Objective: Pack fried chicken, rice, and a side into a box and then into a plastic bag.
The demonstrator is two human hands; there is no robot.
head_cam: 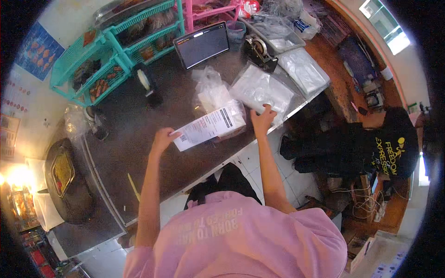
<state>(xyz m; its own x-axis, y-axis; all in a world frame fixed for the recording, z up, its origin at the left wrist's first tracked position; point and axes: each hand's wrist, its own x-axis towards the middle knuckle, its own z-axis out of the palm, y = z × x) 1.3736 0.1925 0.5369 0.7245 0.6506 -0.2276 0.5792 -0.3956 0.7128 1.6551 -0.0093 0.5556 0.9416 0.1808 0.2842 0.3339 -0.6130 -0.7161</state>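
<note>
My left hand [165,139] pinches the lower left corner of a white printed sheet [203,130] that bears text and a square code. The sheet lies across a plastic-wrapped package [222,104] on the dark tabletop, covering part of it. My right hand [263,120] is at the near edge of a stack of clear plastic bags [262,88], its fingertips touching the plastic. Whether those fingers grip a bag cannot be made out.
Behind the package stand a tablet [203,45], a black tape dispenser [260,52] and another tape roll [144,80]. Teal baskets [114,52] hold small goods at the back left. More plastic bags [304,71] lie at right. A person in black [361,146] is beyond the table's right edge.
</note>
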